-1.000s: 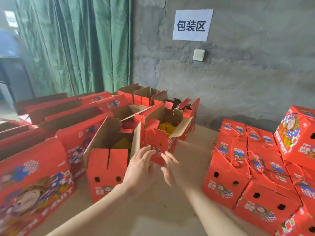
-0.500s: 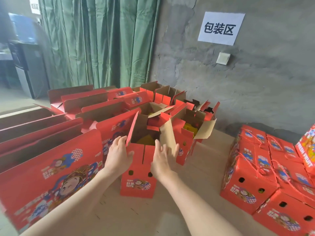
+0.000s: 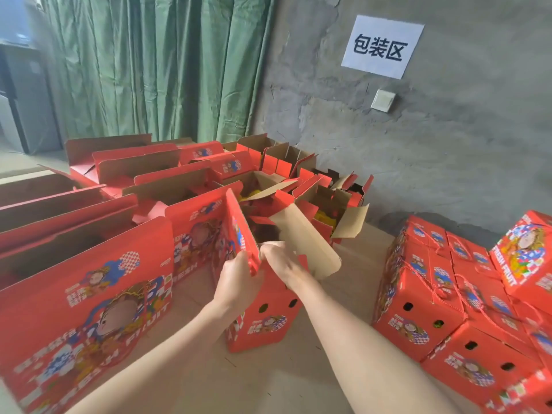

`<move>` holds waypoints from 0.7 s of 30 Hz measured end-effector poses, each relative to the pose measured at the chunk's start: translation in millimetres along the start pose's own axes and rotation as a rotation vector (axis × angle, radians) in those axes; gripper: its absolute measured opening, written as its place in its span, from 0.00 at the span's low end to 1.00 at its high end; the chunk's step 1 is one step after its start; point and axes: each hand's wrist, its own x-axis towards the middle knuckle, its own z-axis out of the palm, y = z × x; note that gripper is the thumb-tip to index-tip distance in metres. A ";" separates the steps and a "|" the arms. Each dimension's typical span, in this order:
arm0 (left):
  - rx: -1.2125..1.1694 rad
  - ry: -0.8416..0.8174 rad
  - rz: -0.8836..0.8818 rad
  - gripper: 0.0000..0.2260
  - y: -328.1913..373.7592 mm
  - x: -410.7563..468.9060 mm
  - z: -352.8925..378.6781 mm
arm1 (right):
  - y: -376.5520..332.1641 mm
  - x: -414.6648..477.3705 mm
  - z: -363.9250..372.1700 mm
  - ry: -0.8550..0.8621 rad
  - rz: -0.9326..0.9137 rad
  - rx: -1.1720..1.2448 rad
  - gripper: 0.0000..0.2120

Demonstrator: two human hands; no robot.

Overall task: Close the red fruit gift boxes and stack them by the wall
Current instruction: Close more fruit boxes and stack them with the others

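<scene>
Head view: left hand (image 3: pixel 237 283) pinches a red flap (image 3: pixel 239 225) of the open box (image 3: pixel 263 327), right hand (image 3: pixel 285 268) at its near rim, grip unclear; closed boxes (image 3: pixel 418 297) at 3 o'clock.
</scene>
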 end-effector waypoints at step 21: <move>-0.010 0.023 0.117 0.19 -5.2 -52.4 45.6 | 143.9 -145.6 -138.0 0.061 0.005 -0.706 0.08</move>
